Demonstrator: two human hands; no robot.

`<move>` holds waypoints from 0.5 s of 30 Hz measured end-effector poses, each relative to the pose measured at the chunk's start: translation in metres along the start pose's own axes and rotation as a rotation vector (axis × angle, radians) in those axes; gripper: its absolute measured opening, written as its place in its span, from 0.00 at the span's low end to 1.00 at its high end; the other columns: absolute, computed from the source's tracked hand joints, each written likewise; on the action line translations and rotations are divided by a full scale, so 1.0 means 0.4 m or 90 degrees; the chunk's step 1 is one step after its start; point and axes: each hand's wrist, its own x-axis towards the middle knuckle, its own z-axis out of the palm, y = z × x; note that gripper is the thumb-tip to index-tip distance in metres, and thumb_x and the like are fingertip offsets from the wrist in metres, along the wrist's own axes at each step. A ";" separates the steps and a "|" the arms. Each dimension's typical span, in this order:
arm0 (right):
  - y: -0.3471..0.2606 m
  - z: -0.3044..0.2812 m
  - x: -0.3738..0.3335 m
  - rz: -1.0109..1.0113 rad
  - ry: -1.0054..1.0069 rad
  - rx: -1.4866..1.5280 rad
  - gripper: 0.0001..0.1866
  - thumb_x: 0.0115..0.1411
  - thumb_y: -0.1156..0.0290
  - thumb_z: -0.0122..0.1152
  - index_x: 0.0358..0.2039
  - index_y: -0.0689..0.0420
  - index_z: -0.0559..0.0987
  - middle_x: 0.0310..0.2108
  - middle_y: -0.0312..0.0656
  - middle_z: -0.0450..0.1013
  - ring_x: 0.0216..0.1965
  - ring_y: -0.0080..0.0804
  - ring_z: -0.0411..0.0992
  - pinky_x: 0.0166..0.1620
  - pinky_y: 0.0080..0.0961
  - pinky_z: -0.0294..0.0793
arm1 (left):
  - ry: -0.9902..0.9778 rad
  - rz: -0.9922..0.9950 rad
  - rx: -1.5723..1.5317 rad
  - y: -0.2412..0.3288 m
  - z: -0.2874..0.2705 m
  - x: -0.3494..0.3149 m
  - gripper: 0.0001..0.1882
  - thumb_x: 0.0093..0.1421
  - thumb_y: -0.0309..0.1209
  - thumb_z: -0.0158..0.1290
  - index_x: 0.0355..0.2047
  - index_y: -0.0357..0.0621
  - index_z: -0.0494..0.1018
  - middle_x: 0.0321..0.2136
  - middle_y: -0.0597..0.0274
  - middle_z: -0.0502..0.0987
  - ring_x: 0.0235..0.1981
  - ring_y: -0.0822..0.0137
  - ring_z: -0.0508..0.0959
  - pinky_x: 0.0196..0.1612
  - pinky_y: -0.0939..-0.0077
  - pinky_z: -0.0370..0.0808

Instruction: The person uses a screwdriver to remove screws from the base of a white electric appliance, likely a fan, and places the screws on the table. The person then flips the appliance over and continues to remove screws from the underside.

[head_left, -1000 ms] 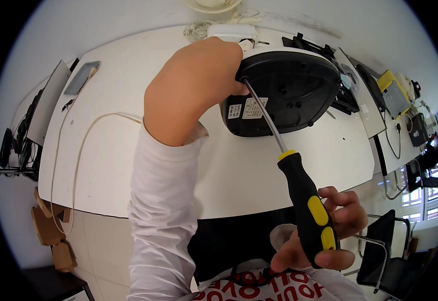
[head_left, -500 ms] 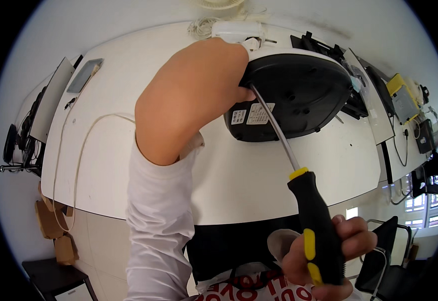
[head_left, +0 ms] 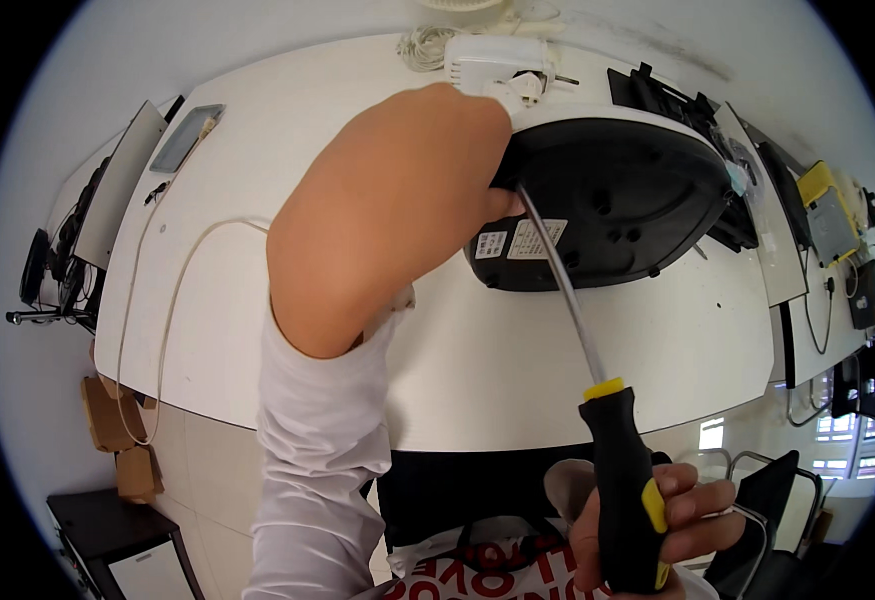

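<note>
A black-bottomed appliance (head_left: 647, 190) with a white rim is tipped up on the table, its underside facing me. My left hand (head_left: 387, 190) is closed on its left edge, the thumb on the underside and the other fingers hidden behind. My right hand (head_left: 702, 515), low at the right, wraps round the black and yellow handle of a screwdriver (head_left: 617, 450). Its long metal shaft slants up to the underside beside my left thumb. Whether the tip sits in a screw or a recess is hidden. White labels (head_left: 535, 240) are stuck on the underside near the shaft.
The white table (head_left: 497, 390) holds a white device (head_left: 497, 62) and coiled cable (head_left: 425, 48) at the back. Black frame parts (head_left: 662, 100) lie at the back right, a grey tray (head_left: 187, 138) at the far left. A pale cable (head_left: 169, 300) hangs over the front left edge.
The screwdriver handle has turned in my right hand: its yellow inlay has moved from the left side to the right. My left hand keeps its hold. The whole view has shifted slightly.
</note>
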 end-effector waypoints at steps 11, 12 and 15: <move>-0.007 -0.012 0.042 0.023 -0.076 -0.058 0.14 0.52 0.63 0.65 0.38 0.36 0.70 0.41 0.39 0.61 0.47 0.36 0.64 0.55 0.33 0.65 | 0.021 0.016 0.030 0.011 0.000 -0.006 0.17 0.47 0.35 0.62 0.32 0.38 0.72 0.22 0.53 0.75 0.31 0.54 0.73 0.34 0.65 0.70; -0.005 -0.029 0.035 0.001 -0.099 -0.067 0.16 0.52 0.62 0.65 0.39 0.35 0.70 0.41 0.40 0.62 0.46 0.37 0.65 0.53 0.32 0.66 | 0.028 0.021 0.033 0.007 0.004 -0.007 0.16 0.47 0.35 0.62 0.32 0.38 0.72 0.22 0.53 0.75 0.31 0.54 0.73 0.34 0.65 0.70; 0.001 -0.055 -0.005 -0.047 -0.118 -0.047 0.18 0.52 0.62 0.65 0.43 0.35 0.70 0.42 0.44 0.63 0.43 0.39 0.66 0.48 0.30 0.69 | 0.032 0.017 0.039 0.004 0.007 -0.009 0.16 0.47 0.34 0.62 0.31 0.38 0.73 0.23 0.54 0.75 0.32 0.54 0.73 0.35 0.65 0.69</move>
